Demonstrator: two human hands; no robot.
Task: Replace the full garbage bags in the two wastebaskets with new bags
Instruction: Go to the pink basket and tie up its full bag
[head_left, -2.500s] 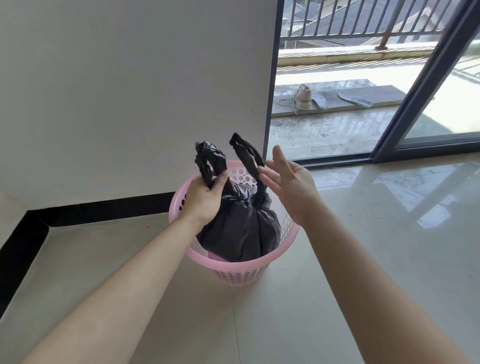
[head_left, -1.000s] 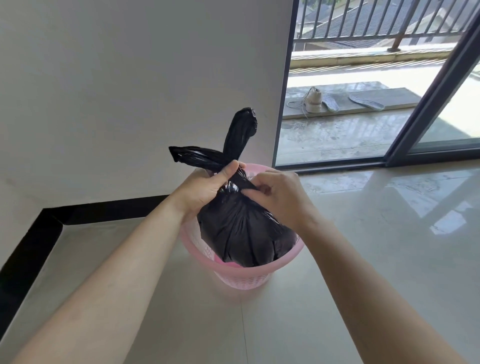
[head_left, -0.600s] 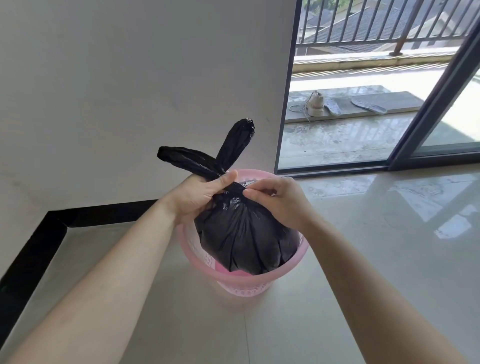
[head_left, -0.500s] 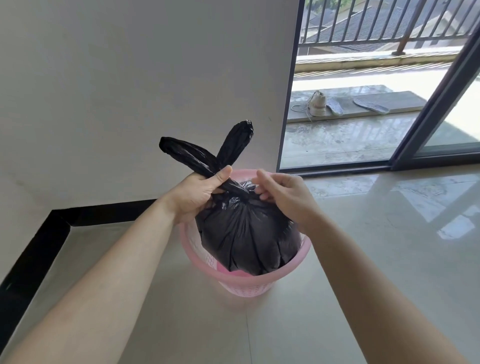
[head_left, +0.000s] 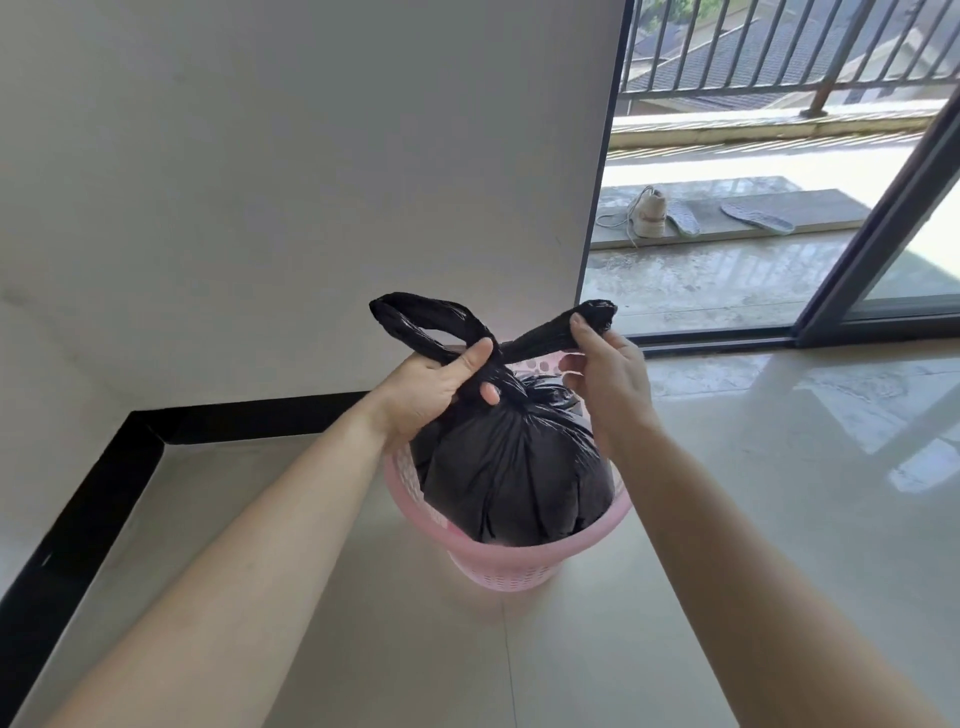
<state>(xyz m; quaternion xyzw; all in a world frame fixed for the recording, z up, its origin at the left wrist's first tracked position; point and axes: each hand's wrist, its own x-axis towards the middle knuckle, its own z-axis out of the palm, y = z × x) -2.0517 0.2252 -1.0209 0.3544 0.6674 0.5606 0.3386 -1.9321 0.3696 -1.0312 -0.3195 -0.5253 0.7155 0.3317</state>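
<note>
Clamped in the left hand (head_left: 436, 387), thumb on top and fingers curled beneath: the gathered neck of a full black plastic garbage bag (head_left: 514, 478), right at the crossing of its two handles. Pinched between thumb and fingers of the right hand (head_left: 608, 379): the end of a twisted black handle strip (head_left: 545, 336), drawn up and out to the right. Hands near each other but not touching, with the crossed handles between them. Sticking up and to the left past the left thumb: the other black handle loop (head_left: 415, 325), free at its far end.

Below the hands, bulging and creased, seated in a round pink perforated plastic wastebasket (head_left: 498, 571), with the upper part well above the rim. Under the basket, glossy pale floor tiles (head_left: 779, 493). Just behind, a plain white wall (head_left: 311, 182) with a black skirting strip (head_left: 234, 421) along its foot.

To the right, a dark-framed sliding glass door (head_left: 883, 208), open onto a sunlit balcony. Out there, on a grey slab (head_left: 831, 208): a white lace-up sneaker (head_left: 649, 213) and pale flat insoles (head_left: 756, 218), well apart from the basket. Farther back, a dark metal railing (head_left: 779, 47).
</note>
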